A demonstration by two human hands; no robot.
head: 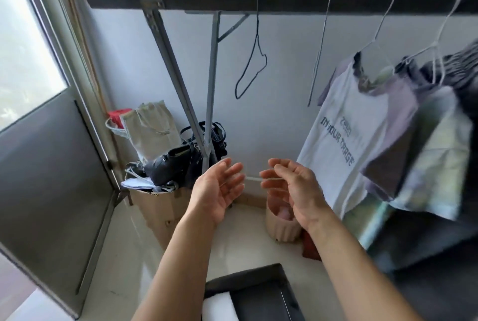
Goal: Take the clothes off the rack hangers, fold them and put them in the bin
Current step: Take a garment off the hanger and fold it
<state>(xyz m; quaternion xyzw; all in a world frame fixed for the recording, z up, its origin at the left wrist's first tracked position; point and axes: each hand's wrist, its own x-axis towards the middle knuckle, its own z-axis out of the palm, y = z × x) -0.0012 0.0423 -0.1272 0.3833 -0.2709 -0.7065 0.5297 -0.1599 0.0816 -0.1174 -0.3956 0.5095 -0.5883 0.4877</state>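
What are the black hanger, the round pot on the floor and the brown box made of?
The black hanger looks like thin metal wire, maybe coated: one skinny bent line. The round pot seems matte beige plastic or ceramic, with ribbed sides; I can't tell which. The brown box looks like dull, plain cardboard, with a ragged top edge.

Matt dark metal rail point(258, 1), thin wire hangers point(252, 67), soft cloth shirt point(346, 124), glossy pale floor point(134, 269), ribbed plastic pot point(283, 227).

Unclear to us
Blur hides whether our right hand point(292, 186) pinches the thin white strip point(254, 178); right of it the clothes point(413, 139) smear past the edge
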